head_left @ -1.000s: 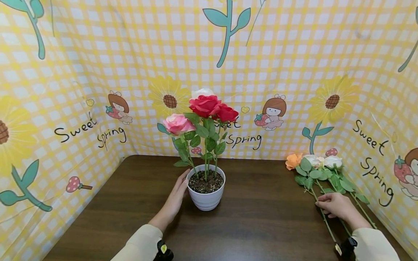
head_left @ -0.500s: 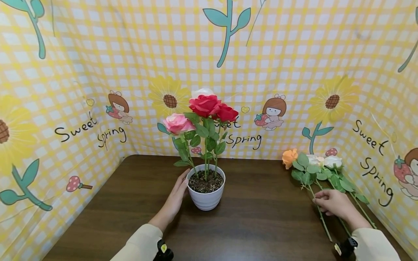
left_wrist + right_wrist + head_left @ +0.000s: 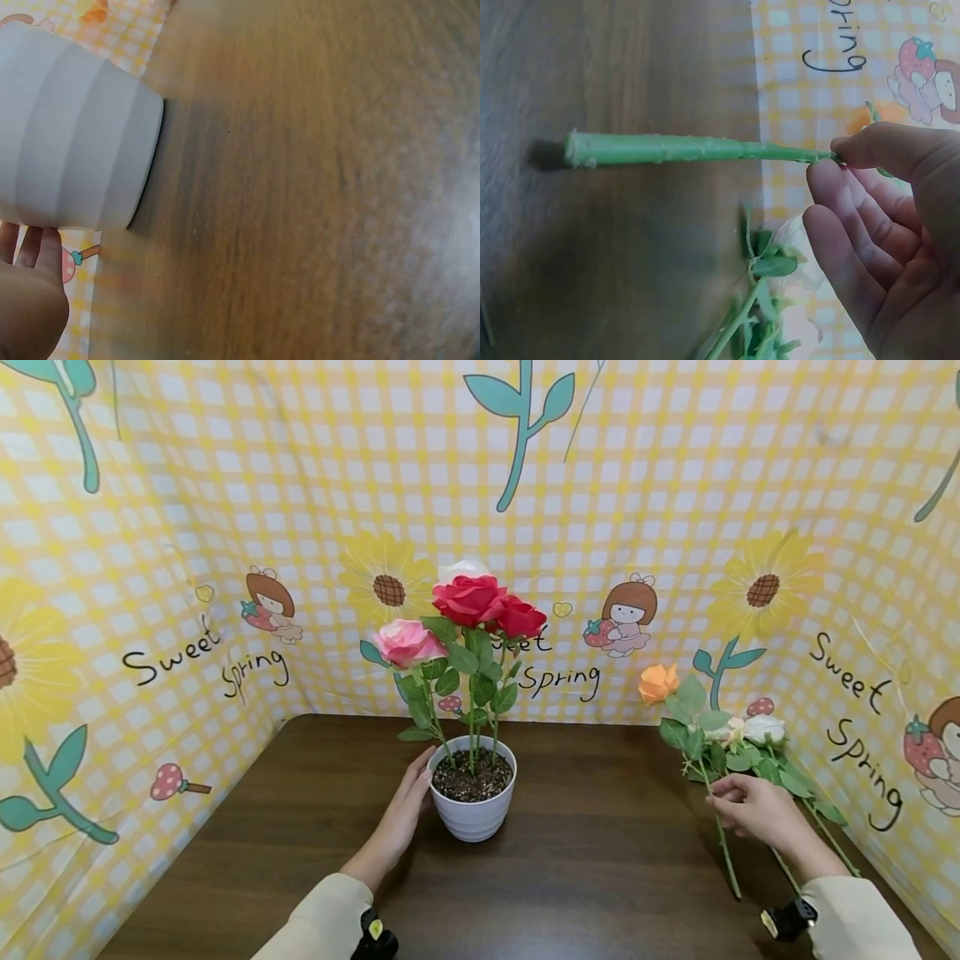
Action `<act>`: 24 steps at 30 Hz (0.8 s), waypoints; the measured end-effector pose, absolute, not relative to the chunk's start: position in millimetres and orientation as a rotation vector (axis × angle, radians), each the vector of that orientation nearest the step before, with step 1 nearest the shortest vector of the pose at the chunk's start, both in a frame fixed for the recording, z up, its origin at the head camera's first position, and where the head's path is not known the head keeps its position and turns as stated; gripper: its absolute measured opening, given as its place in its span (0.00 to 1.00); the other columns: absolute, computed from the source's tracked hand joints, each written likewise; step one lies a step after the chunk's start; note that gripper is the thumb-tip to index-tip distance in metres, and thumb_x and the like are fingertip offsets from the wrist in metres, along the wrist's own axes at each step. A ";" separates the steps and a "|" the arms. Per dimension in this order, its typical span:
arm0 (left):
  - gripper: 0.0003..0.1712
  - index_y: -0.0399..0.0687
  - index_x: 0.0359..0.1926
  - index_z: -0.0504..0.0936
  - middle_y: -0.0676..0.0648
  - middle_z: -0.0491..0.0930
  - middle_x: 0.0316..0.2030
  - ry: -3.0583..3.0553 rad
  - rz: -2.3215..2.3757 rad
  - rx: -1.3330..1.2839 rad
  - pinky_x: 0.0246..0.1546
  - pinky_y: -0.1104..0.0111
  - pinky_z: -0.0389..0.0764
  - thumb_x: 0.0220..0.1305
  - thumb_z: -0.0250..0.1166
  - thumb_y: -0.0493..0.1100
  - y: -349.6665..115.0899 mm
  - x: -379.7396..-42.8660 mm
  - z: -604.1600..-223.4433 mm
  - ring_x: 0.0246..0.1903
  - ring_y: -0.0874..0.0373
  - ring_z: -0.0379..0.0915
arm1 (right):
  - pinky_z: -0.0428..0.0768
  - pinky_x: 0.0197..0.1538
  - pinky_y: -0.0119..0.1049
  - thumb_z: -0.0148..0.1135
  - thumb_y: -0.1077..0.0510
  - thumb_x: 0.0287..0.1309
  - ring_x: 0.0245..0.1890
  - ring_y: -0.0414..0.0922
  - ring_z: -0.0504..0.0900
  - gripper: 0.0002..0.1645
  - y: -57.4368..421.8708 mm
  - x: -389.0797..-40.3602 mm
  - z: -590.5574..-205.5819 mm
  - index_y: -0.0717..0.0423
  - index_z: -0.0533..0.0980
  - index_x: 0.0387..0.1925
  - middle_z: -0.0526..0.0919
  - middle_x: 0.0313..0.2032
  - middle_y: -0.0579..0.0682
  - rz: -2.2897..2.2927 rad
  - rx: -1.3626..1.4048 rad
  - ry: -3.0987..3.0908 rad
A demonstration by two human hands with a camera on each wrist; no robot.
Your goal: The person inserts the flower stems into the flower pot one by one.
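Brown table [image 3: 585,860], right hand [image 3: 753,810] pinching orange rose [image 3: 658,684], left hand [image 3: 401,814] straight-fingered against white pot [image 3: 474,818]

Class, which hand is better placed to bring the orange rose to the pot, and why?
The right hand, probably: it pinches the orange rose by its stem, while the left hand touches the white pot.

Free tabletop [image 3: 592,818] between pot [image 3: 474,818] and orange rose [image 3: 657,683], then a barrier of white roses [image 3: 764,728], perhaps tangled

Small closed-in spot, can't tell what kind of rm: brown table [image 3: 600,860] w/ yellow & white check cloth [image 3: 360,460] round 3 sides.
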State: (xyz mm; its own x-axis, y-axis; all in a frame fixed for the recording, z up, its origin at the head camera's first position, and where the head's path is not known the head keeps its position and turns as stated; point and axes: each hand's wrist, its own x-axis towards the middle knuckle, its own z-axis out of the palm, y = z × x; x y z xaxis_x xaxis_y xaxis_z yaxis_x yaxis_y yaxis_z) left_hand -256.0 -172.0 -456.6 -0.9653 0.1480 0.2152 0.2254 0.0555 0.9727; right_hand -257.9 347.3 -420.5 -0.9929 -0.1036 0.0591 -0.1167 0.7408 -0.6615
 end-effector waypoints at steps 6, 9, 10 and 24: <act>0.30 0.52 0.78 0.53 0.42 0.51 0.76 -2.250 -2.079 -0.397 0.69 0.42 0.52 0.82 0.39 0.54 -172.8 -256.5 -456.3 0.74 0.45 0.45 | 0.82 0.27 0.38 0.64 0.49 0.67 0.26 0.44 0.83 0.24 337.3 -259.5 -413.2 0.67 0.77 0.50 0.84 0.34 0.50 1.069 0.216 -2.874; 0.30 0.51 0.78 0.52 0.42 0.50 0.76 -2.251 -2.078 -0.402 0.69 0.42 0.52 0.82 0.39 0.54 -172.9 -257.0 -456.1 0.74 0.45 0.45 | 0.80 0.26 0.37 0.65 0.51 0.66 0.24 0.45 0.83 0.20 330.1 -260.6 -409.3 0.65 0.78 0.48 0.84 0.33 0.49 1.012 0.261 -2.816; 0.30 0.51 0.78 0.52 0.42 0.50 0.76 -2.252 -2.075 -0.405 0.69 0.41 0.52 0.82 0.39 0.54 -172.8 -257.3 -455.8 0.74 0.45 0.45 | 0.80 0.25 0.36 0.65 0.51 0.66 0.24 0.46 0.83 0.19 327.7 -260.9 -407.8 0.64 0.78 0.48 0.84 0.33 0.49 0.991 0.277 -2.797; 0.30 0.53 0.78 0.53 0.42 0.50 0.76 -2.260 -2.065 -0.384 0.69 0.41 0.52 0.82 0.39 0.55 -172.8 -256.6 -456.0 0.74 0.43 0.46 | 0.80 0.26 0.34 0.66 0.58 0.66 0.25 0.38 0.82 0.13 285.2 -265.1 -388.2 0.61 0.77 0.48 0.85 0.33 0.50 1.015 0.500 -2.521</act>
State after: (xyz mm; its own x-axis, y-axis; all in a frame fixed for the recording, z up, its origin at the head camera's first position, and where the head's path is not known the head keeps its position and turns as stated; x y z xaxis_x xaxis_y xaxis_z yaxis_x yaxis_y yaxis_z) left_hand -256.6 -172.8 -456.0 -0.9674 0.1448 0.2076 0.2198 0.0736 0.9728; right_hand -265.1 285.2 -388.2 -0.8660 -0.1826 0.4654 -0.4542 0.6765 -0.5797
